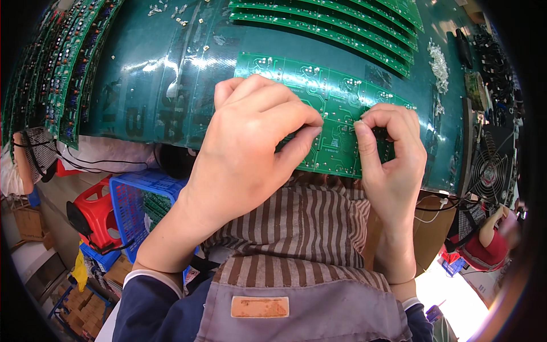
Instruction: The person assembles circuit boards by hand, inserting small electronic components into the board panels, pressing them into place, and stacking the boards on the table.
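A green circuit board lies on the table's near edge, right in front of me. Over its left half is my left hand, with thumb and forefinger pinched together above the middle of the board. My right hand hovers at the board's right side, its thumb and forefinger tips also meeting in a pinch. Whatever sits between either pair of fingertips is too small or hidden to make out. The left hand covers the board's lower left part.
Beyond the board, several green circuit boards stand in a row. More populated boards are lined up at the far left. A pile of small pale parts lies right. A fan, blue basket and red stool flank the table.
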{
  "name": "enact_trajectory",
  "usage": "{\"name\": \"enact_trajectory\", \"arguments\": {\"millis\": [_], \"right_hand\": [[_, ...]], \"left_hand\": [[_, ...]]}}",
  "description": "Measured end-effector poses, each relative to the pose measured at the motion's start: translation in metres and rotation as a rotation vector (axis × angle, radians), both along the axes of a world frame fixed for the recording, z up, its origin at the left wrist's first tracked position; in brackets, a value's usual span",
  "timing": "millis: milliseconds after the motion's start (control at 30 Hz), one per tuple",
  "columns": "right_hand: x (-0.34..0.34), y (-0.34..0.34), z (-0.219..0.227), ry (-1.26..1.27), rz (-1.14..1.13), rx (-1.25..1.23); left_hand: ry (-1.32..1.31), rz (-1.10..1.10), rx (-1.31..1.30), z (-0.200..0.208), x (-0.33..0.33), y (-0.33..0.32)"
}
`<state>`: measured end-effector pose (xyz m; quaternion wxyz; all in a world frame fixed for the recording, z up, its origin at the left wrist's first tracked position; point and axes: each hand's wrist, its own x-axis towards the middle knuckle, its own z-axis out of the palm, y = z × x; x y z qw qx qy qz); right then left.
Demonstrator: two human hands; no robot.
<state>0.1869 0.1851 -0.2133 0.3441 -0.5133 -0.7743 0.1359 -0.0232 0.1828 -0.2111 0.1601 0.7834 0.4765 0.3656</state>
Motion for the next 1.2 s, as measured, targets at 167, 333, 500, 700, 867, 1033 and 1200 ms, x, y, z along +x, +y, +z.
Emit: {"name": "enact_trajectory", "arguments": {"millis": [167,333,500,700,867,1033,1200], "right_hand": [[0.000,0.000,0.001,-0.017,-0.009,-0.001],[-0.001,0.000,0.002,-0.064,0.010,0.065],[0.009,0.003,-0.002,-0.068,0.000,0.118],[0.038,0.015,0.002,0.124,0.010,0.050],[0.116,0.049,0.003,-0.064,-0.541,0.067],[0.165,0.085,0.001,-0.130,-0.429,-0.153],[0.175,0.094,0.008,-0.141,-0.350,-0.227]], "left_hand": [[0.000,-0.009,0.000,-0.001,0.001,0.001],[0.009,0.005,0.003,0.001,0.005,0.003],[0.036,0.001,-0.006,0.003,0.014,0.008],[0.118,0.025,-0.029,0.008,0.024,0.010],[0.134,0.050,-0.049,0.011,0.028,0.014],[0.149,0.091,-0.005,0.018,0.032,0.014],[0.156,0.068,-0.053,0.024,0.031,0.016]]}}
